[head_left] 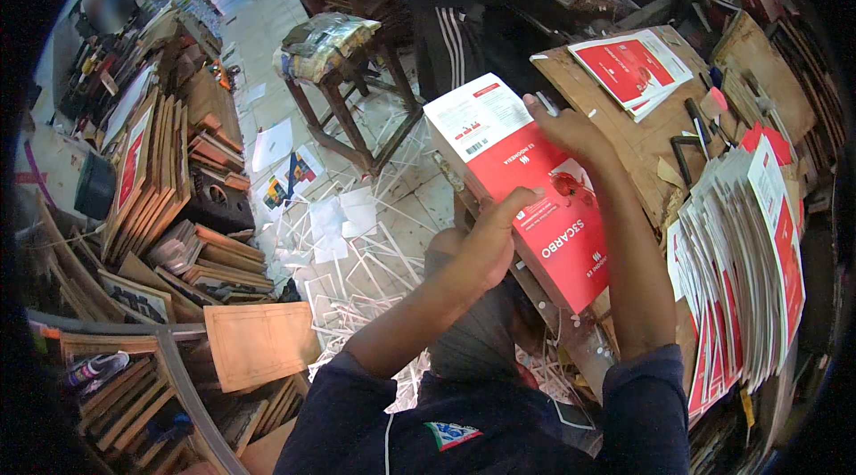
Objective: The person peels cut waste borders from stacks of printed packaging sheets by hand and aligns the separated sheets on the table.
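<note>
Left grip [486, 243] clasping red-white box [526, 199] near edge, right grip [571, 127] holding far edge

Both forearms reach forward, left hand [489, 239] with thumb outstretched, right hand [564, 129] with fingers curled.

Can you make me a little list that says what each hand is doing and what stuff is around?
left hand: grips the near long edge of the red and white carton
right hand: holds the carton's far edge
carton: flat, tilted, held above the wooden worktable
to the right: leaning row of flat cartons
further back on the table: small pile of flat cartons
floor on the left: white paper offcuts, wooden stool
another person: dark striped trousers behind the table
</note>
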Demonstrator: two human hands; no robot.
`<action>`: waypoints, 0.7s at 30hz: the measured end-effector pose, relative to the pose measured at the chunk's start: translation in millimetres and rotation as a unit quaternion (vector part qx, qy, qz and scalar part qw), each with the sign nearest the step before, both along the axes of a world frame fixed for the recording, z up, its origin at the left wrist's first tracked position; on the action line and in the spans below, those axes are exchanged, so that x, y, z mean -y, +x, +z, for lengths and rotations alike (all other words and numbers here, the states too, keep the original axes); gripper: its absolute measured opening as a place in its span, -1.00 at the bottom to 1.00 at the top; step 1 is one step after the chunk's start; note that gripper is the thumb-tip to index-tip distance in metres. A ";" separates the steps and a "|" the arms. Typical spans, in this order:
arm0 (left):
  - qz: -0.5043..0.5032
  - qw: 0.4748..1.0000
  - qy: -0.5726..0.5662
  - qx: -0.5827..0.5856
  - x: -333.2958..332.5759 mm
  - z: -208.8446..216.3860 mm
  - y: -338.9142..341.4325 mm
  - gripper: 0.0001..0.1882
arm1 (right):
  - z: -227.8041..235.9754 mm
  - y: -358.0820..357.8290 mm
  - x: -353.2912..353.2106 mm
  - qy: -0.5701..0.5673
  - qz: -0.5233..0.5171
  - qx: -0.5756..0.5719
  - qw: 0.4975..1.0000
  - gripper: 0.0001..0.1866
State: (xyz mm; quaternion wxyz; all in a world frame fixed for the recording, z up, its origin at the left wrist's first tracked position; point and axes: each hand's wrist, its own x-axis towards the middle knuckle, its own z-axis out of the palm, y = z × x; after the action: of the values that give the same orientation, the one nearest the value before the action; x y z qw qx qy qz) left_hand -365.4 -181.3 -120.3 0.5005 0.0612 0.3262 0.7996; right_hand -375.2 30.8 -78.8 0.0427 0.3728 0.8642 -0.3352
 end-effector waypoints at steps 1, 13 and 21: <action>-0.005 1.000 -0.001 0.001 0.7 -0.7 0.6 -0.40 | 1.0 0.9 3.3 -0.001 -0.005 0.001 1.000 0.31; 0.156 0.906 -0.155 -0.362 15.2 -19.3 -226.9 -0.20 | -13.1 224.6 41.3 -0.039 -0.283 -0.326 0.901 -0.18; -0.255 0.749 -0.362 -0.493 -70.5 7.9 -260.1 0.03 | -56.5 248.8 148.5 -0.346 -0.349 -0.376 0.786 -0.41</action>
State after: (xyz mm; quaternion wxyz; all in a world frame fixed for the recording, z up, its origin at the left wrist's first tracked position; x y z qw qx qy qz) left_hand -625.5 -110.8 -112.5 0.4401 0.3417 0.7649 0.3233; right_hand -126.4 -117.7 -135.2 -0.2794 0.4538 0.4493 -0.7170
